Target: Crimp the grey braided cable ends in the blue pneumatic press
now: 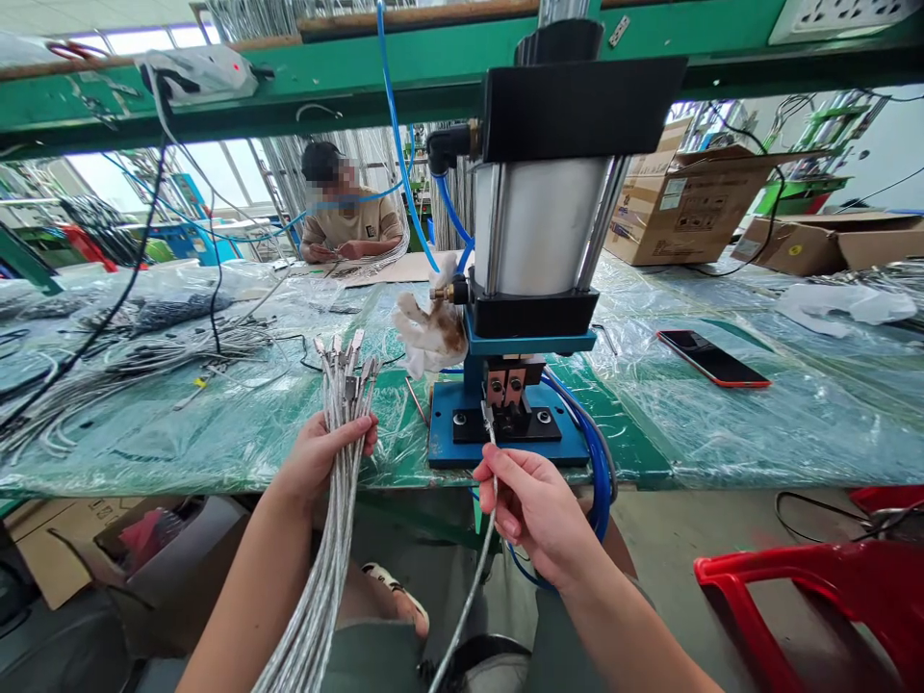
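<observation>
Now, a bunch of cables (pixel 339 510) is held by the left hand (pixel 321 457), with its fingers wrapped around, perhaps so the metal tips (pixel 350 387) stand up together. One cable (pixel 474 577) is pinched near its top by the right hand's (pixel 538 500) fingers, maybe so its tip can be pointed well at the press (pixel 540 226) (whether they touch cannot be told) on the counter (pixel 650 423).
</observation>
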A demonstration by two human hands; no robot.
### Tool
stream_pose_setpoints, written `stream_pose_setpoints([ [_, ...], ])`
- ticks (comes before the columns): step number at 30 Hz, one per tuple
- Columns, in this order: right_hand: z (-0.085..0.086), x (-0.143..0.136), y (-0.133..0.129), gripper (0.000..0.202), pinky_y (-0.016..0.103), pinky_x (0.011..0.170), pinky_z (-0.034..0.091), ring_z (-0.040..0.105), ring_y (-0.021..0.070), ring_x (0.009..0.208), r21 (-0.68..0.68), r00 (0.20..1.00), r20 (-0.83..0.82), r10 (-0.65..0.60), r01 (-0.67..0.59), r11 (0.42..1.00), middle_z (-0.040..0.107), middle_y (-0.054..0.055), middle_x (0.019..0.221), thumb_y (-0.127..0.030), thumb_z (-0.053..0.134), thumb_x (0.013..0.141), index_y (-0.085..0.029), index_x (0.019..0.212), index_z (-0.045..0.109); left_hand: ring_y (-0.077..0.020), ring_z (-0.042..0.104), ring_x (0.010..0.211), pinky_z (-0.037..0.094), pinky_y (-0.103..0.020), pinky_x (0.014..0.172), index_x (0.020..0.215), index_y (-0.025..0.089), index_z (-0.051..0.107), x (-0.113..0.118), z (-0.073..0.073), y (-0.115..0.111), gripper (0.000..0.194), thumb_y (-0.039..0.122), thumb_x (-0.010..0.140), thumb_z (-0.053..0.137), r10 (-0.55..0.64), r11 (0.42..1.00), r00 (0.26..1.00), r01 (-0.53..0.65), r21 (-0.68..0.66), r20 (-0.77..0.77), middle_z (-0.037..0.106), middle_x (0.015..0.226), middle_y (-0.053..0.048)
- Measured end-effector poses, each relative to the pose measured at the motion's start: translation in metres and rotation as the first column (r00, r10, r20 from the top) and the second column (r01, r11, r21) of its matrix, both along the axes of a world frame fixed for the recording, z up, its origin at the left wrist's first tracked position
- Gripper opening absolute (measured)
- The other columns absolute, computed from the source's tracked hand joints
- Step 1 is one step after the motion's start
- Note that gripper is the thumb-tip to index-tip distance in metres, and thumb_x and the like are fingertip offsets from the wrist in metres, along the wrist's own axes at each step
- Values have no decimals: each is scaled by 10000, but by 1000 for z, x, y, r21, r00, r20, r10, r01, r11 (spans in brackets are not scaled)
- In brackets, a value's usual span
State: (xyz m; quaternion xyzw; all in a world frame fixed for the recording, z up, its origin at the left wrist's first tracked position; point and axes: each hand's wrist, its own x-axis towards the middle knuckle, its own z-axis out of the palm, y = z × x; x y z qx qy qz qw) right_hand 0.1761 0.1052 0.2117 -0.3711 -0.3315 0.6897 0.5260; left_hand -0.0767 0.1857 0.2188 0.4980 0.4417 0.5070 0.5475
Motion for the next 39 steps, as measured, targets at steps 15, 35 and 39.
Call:
stream_pose_setpoints([
  [15, 9, -5, -6, 246, 168, 374, 371, 546, 77, 436, -186, 894, -446, -37, -52, 981, 702, 56, 650, -312, 618, 877, -98, 823, 728, -128, 604, 539, 474, -223, 527, 766, 122, 716, -2, -2, 0, 260, 332, 660, 827, -18, 1000, 999, 17, 4, 30, 656, 606, -30],
  [35, 6, -8, 5, 300, 161, 337, 264, 328, 28, 353, -207, 806, -588, -71, -65, 976, 440, -61, 490, -262, 494, 968, -76, 800, 658, -123, 603, 542, 461, -217, 533, 766, 127, 711, -1, -1, 0, 235, 324, 687, 810, -26, 999, 1000, 26, 33, 9, 655, 617, -25],
  [39, 6, -7, 5, 302, 162, 341, 253, 308, 29, 361, -212, 812, -579, -67, -71, 975, 415, -67, 494, -272, 488, 971, -78, 806, 652, -125, 601, 544, 463, -223, 537, 773, 127, 712, -2, -3, 0, 238, 331, 692, 806, -26, 999, 1000, 26, 35, 6, 655, 617, -27],
])
